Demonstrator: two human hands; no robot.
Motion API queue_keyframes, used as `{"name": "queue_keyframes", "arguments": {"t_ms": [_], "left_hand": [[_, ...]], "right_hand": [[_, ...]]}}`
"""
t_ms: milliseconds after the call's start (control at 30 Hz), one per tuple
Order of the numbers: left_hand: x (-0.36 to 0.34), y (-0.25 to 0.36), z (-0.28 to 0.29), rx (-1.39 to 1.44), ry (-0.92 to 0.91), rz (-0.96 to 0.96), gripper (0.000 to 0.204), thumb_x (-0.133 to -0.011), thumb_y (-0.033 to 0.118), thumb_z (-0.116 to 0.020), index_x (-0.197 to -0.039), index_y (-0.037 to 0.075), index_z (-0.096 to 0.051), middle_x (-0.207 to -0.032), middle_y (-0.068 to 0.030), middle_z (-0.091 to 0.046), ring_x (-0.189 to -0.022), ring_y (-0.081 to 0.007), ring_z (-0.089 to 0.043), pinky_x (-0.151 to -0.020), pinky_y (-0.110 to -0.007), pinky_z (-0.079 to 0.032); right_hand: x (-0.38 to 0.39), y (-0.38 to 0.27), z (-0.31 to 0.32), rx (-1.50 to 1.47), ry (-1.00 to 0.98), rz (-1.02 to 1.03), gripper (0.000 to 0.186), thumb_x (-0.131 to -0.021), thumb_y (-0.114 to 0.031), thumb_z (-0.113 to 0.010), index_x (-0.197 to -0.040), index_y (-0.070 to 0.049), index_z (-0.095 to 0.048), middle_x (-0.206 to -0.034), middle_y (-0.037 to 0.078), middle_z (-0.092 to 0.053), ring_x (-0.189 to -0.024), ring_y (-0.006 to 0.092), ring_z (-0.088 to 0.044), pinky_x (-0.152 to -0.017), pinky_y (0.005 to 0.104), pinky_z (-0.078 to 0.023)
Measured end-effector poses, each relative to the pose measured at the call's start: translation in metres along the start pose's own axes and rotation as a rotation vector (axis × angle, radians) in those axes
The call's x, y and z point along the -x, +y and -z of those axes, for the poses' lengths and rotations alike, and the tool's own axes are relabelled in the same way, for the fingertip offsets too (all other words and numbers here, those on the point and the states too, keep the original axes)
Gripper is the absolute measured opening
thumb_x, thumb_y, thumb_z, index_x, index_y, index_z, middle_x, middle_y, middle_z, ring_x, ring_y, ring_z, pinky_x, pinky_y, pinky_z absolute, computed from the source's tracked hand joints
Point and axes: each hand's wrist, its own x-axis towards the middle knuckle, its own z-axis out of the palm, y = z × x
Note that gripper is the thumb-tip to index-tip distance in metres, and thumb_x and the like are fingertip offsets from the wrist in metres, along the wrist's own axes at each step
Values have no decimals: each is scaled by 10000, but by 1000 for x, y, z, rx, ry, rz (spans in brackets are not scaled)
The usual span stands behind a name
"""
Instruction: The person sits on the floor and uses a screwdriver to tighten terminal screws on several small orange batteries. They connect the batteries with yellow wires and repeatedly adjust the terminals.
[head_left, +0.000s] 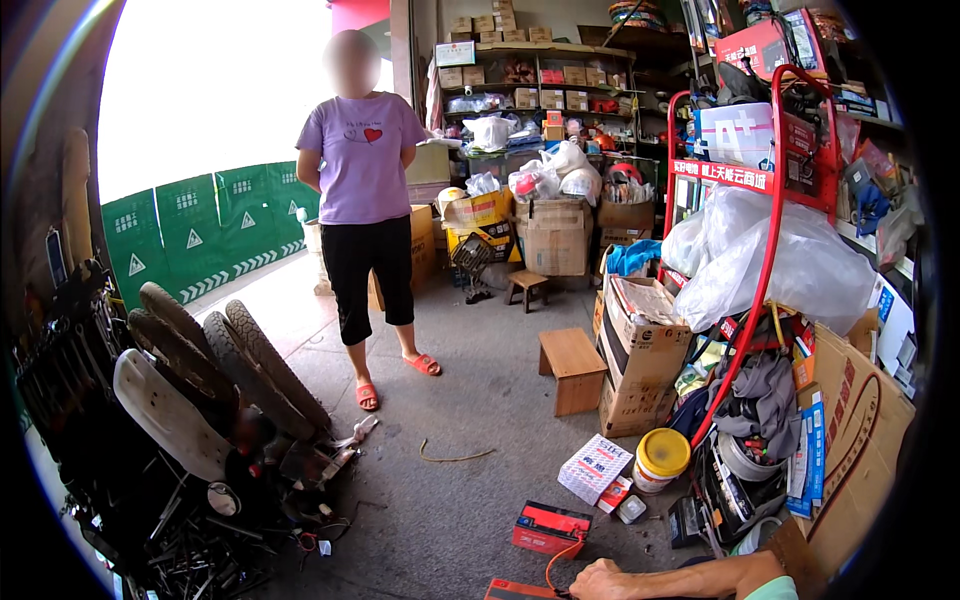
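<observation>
My right hand (607,580) reaches in from the lower right, low over the floor, its fingers curled closed. Whatever it grips is hidden at the lower edge. Right beside the knuckles lies a red and black battery (518,591), cut off by the picture's edge. Just beyond it sits another red and black battery (548,530). An orange-red cable (550,572) loops between the two and ends near my fingers. My left hand is out of view.
A person (362,160) in a lilac T-shirt stands ahead. Tyres (265,365) and tools crowd the left. A yellow-lidded bucket (662,455), a white box (594,466), a wooden stool (573,365) and a red rack (775,180) line the right. A cord (455,458) lies mid-floor.
</observation>
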Motion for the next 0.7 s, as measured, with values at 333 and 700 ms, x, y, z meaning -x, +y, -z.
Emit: {"name": "queue_keyframes", "arguments": {"t_ms": [333,700], "left_hand": [[-6,-7,11,-8,-88,-84,260,-764,305,-609,-953,131,-650,-883,-51,-653,-816,-203,-621,-669,-428,-399],[-19,-3,31,-13,-17,-73,228,-845,302,-516,-951,159,-658,-947,-54,-621,-881,-198,-572,-704,-425,-360]], "right_hand": [[-7,-1,-8,63,-61,55,153,-643,-246,-601,-645,-130,-702,-637,81,-666,-614,231,-668,-484,403,-510],[-12,-6,10,-3,-349,-30,275,-743,-293,-549,-791,-79,-716,-793,132,-692,-769,272,-680,-630,420,-538]]}}
